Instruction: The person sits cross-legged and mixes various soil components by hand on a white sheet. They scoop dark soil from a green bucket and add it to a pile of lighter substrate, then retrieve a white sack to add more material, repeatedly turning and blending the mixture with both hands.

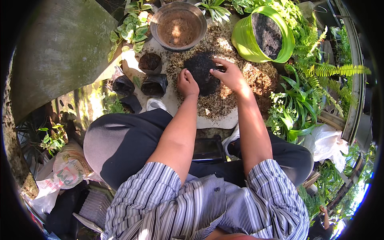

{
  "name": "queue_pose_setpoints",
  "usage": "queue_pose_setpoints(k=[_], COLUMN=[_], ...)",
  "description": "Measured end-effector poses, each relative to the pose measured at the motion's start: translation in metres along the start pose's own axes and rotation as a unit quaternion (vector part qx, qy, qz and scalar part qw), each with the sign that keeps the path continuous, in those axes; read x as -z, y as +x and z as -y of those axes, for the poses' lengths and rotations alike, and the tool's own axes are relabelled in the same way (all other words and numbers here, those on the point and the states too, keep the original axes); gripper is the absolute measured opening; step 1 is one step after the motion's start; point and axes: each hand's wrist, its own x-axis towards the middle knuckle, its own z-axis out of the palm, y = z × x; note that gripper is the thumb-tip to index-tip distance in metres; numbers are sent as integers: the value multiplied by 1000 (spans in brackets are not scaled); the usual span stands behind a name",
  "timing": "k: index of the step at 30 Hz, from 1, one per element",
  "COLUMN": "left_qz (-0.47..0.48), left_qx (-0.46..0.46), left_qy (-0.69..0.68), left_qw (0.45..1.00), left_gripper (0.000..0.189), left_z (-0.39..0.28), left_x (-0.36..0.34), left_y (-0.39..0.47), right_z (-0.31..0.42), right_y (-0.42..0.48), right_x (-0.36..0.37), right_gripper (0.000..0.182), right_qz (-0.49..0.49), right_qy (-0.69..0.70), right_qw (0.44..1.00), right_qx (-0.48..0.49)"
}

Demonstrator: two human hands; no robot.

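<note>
A heap of black, fine soil-like material (202, 70) lies on top of a wide spread of brown, shredded fibrous mix (220, 106). My left hand (187, 83) rests at the heap's left edge, fingers curled inward; whether anything is inside them is hidden. On the opposite side, my right hand (229, 73) has thumb and fingers apart, with the fingertips at the black material's right edge. Up and to the right, a lime-green tub (240, 39) leans tilted, with dark soil (267, 36) inside. A round dark basin (159, 42) with brown residue stands beyond the heap.
Left of the mix stand black plastic grow bags (154, 85) and a small soil-filled pot (150, 63). Variegated leafy plants (132, 30) and ferns (333, 70) crowd the sides. A black tray (209, 150) lies between my feet. A large greenish panel (63, 45) fills the upper left.
</note>
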Motion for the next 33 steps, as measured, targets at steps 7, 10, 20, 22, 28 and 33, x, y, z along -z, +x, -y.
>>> queue_pose_setpoints(k=[7,10,20,22,28,33], left_qz=[190,207,200,259,433,413], left_qx=[-239,-241,-269,-290,-70,-63], left_qy=[258,275,49,-81,-379,-365], left_qw=[917,907,941,918,815,832], left_gripper=[77,80,79,81,66,64], left_z=[-5,1,-102,-140,-199,-194], left_x=[11,4,-65,-94,-111,-110], left_y=[-34,-44,-23,-22,-44,-40], right_z=[36,-8,-67,-84,-70,-80], right_y=[26,77,147,145,132,126], right_x=[112,173,193,196,199,192], right_gripper=[25,44,128,130,126,120], right_qz=[-241,-311,-91,-72,-5,-2], right_qy=[272,156,-282,-344,-321,-362], right_qw=[927,926,953,935,946,932], right_qx=[97,145,-58,-36,-47,-25])
